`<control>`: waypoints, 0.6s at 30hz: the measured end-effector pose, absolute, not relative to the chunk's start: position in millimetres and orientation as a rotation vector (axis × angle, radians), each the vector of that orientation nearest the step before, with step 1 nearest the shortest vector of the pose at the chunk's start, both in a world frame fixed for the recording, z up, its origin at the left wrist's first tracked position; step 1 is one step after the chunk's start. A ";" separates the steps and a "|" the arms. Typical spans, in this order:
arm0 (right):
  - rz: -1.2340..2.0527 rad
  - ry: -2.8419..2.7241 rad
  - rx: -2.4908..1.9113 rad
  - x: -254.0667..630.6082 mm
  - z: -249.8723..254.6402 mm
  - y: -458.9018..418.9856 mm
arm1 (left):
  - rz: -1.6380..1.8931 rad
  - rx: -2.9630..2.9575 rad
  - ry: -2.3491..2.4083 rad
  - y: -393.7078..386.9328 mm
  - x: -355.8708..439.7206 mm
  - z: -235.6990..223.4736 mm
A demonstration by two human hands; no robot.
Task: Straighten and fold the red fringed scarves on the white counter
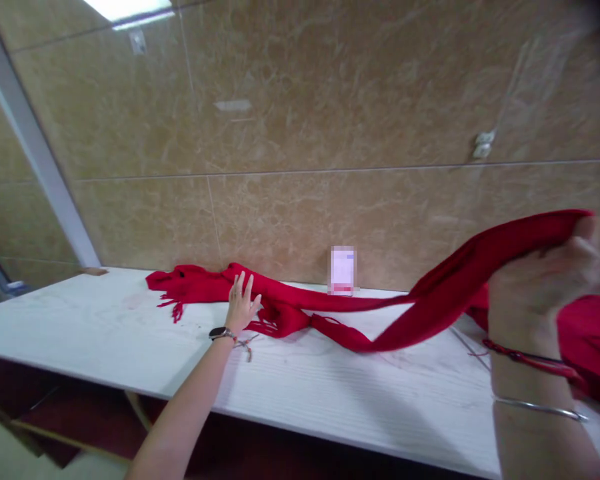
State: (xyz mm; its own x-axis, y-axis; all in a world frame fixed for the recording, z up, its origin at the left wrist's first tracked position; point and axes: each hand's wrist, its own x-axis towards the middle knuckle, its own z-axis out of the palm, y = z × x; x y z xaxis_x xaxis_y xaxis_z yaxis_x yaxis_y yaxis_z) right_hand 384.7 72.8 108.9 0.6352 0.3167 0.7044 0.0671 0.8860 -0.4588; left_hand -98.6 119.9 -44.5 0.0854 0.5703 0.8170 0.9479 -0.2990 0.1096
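A long red scarf (425, 320) with fringed ends stretches along the white tabletop. My left hand (241, 305) lies on its left part with fingers spread, pressing the cloth from above; a dark watch and a thin cord bracelet are on that wrist. Raised at the right, close to the camera, my right hand (545, 277) is closed on the scarf, lifting it in a twisted band off the table. Motion blurs the right fingers. More red cloth (587, 327) lies behind the right wrist; whether it belongs to the same scarf I cannot tell.
The white table (340, 393) runs along a brown tiled wall (300, 220). A pixelated upright white card or screen (343, 270) leans against the wall behind the scarf. Beneath the tabletop are dark red open shelves (95, 417). A small brown piece (94, 271) sits at the back left.
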 end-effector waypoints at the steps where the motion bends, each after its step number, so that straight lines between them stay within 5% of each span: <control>1: 0.139 -0.933 -0.534 385.8 97.2 81.0 | -1.086 -1.981 -1.457 118.1 -88.0 -44.6; 10: 0.158 -2.298 -1.199 272.3 -37.7 108.2 | -0.925 -2.377 -1.509 106.5 6.3 -57.4; 18: 0.172 -2.322 -1.301 261.3 -25.8 96.0 | -1.000 -2.233 -1.547 105.2 -4.4 -60.5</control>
State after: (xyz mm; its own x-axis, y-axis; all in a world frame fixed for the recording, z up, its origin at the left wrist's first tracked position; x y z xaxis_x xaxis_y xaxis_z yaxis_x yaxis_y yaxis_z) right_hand 261.3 96.0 -25.8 -0.4398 0.8318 0.3387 0.7728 0.5427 -0.3291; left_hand -4.4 105.2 -60.5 0.2024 0.7277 0.6554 0.8964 -0.4071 0.1753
